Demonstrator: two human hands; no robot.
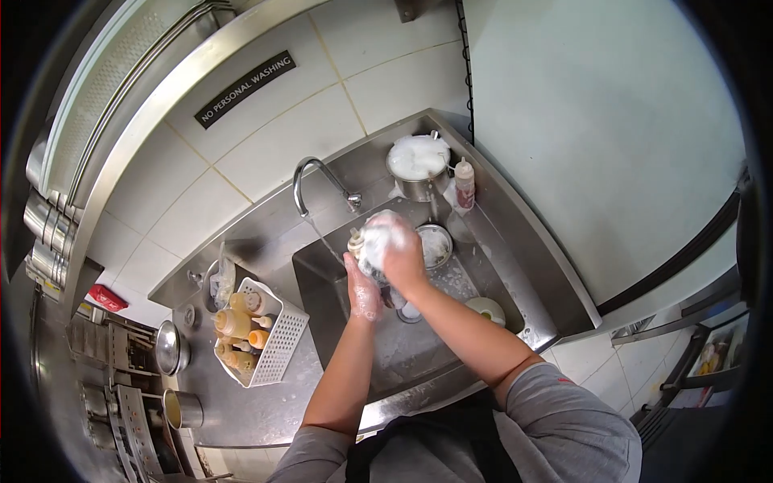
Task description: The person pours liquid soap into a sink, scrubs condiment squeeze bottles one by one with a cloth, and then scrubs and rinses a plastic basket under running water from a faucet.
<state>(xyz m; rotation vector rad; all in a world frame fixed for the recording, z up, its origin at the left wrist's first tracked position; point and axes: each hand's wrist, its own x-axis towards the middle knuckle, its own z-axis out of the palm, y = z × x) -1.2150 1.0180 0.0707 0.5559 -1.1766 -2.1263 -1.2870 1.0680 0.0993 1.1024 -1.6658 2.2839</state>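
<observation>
Over the sink (386, 342), my two hands meet around a foam-covered squeeze bottle (355, 240); its pale nozzle end pokes out on the left. My left hand (364, 294) is closed on the bottle from below, with suds on the wrist. Thick white foam covers my right hand (403, 249), which is curled against the bottle's upper side. Whatever lies under its fingers is hidden by the suds. Water runs from the curved tap (301, 181) just left of the hands. Behind my right hand a round metal bowl (436, 245) with suds sits in the sink.
A pot (419, 187) full of foam stands at the back right beside another squeeze bottle (465, 183). On the left counter, a white basket (278, 342) holds several squeeze bottles. A steel bowl (171, 348) and a metal pot (183, 409) lie further left. A pale green round item (486, 310) rests at the sink's right.
</observation>
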